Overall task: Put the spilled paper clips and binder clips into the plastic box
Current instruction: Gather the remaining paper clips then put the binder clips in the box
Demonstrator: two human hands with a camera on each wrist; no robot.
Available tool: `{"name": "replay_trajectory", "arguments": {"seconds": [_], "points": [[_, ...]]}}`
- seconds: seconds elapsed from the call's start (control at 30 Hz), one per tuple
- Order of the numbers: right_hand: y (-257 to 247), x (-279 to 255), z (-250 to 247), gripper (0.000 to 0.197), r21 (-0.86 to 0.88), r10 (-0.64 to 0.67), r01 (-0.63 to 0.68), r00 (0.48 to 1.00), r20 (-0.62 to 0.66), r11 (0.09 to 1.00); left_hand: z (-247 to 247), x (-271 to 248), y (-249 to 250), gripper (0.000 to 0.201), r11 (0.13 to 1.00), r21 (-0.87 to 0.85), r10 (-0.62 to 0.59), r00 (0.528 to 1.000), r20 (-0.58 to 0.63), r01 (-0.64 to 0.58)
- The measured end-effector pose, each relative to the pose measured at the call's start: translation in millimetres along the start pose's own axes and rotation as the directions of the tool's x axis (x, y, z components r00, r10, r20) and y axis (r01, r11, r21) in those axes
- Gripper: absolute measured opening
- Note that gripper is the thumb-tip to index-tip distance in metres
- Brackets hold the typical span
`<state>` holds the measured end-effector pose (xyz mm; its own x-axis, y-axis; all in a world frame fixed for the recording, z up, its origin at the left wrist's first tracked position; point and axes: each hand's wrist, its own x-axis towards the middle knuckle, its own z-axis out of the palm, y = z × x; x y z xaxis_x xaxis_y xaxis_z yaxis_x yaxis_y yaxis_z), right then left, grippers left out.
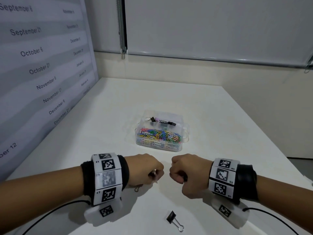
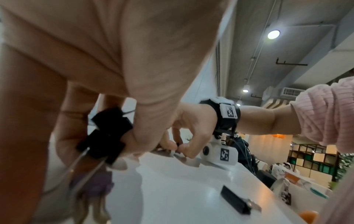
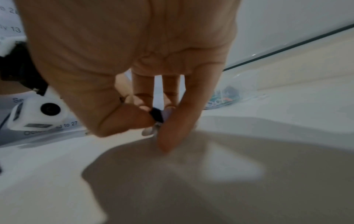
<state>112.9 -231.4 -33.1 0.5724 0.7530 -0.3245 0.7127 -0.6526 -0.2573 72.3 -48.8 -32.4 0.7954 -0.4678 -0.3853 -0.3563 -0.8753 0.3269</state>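
Note:
A clear plastic box (image 1: 183, 131) stands mid-table, with colourful paper clips (image 1: 159, 135) in its front compartment and binder clips (image 1: 162, 122) in the back ones. My left hand (image 1: 155, 175) is curled near the table's front and grips several black binder clips (image 2: 107, 133) in the palm, with a purple one (image 2: 95, 183) hanging below. Close beside it, my right hand (image 1: 176, 175) pinches a small black binder clip (image 3: 157, 116) between thumb and finger, low over the table. One loose black binder clip (image 1: 172, 217) lies near the front edge, between my wrists.
A printed calendar sheet (image 1: 42, 65) covers the wall along the table's left side. A lowered blind (image 1: 220, 28) hangs behind the table. The table's right edge (image 1: 271, 133) drops off to the floor. Cables (image 1: 50, 212) trail from both wrist cameras.

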Motion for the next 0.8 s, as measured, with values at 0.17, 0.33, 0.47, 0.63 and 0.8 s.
{"name": "replay_trajectory", "arguments": {"seconds": [0.17, 0.33, 0.47, 0.63, 0.8], "points": [[11, 6, -5, 0.012, 0.009, 0.065, -0.065, 0.996, -0.067, 0.998, -14, -1, -14, 0.020, 0.980, -0.194, -0.064, 0.995, -0.078, 0.048], [21, 8, -8, 0.013, 0.124, 0.088, -0.080, 0.994, -0.060, 0.989, -36, -2, -29, 0.023, 0.829, -0.555, -0.124, 0.990, -0.062, 0.069], [22, 7, -31, 0.020, 0.186, 0.108, -0.088, 0.989, -0.096, 0.979, -70, 5, -39, 0.022, 0.721, -0.693, -0.170, 0.960, -0.224, -0.034], [30, 19, -76, 0.015, 0.368, 0.198, -0.108, 0.956, -0.217, 0.923, -103, 33, -53, 0.020, 0.612, -0.776, -0.338, 0.835, -0.433, -0.155], [52, 55, -92, 0.019, 0.550, 0.377, -0.099, 0.827, -0.418, 0.829, -102, 77, -70, 0.021, 0.598, -0.795, -0.481, 0.750, -0.454, -0.098]]}}
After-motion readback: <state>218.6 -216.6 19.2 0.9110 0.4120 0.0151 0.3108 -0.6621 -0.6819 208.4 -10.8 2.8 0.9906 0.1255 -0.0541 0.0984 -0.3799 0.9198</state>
